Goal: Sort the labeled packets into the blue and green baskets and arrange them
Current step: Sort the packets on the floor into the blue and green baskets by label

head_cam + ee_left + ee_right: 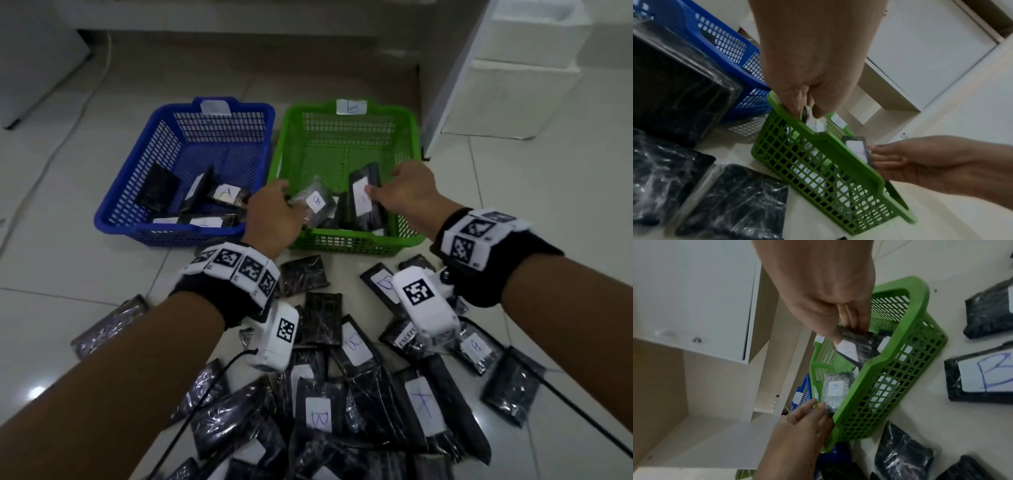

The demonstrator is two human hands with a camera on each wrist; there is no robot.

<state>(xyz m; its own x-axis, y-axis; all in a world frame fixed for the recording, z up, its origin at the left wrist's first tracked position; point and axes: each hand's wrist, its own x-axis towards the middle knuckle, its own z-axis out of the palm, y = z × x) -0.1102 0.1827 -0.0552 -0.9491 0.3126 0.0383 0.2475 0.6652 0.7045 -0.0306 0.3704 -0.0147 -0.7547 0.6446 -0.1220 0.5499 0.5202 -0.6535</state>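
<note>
While both of my hands reach over the near rim of the green basket [346, 241], each one pinches a black plastic-wrapped packet inside it. My left hand [274, 216] has thumb and fingertips closed on the edge of the left packet [317, 204], whose white label faces up; the letter on it is too blurred for me to read. My right hand [407, 195] holds the right packet [364, 202], thumb pressed on its white label with the fingers curled behind, and that packet stands tilted against the others in the basket. The wrist views show the same two pinches from below the rim: the left packet [833, 389] and the right packet [851, 344] both sit above the mesh wall.

Just left of the green basket, touching it, sits the blue basket [137, 205], with several packets lying in it, one labelled A [224, 195]. Each basket carries a paper tag on its far rim.

Nearer to me than the green basket, a loose pile of packets [359, 377] is spread on the white tiled floor [68, 274], some label-up showing B or A, others face down. Beyond the green basket to the right stands a white cabinet [455, 68].
</note>
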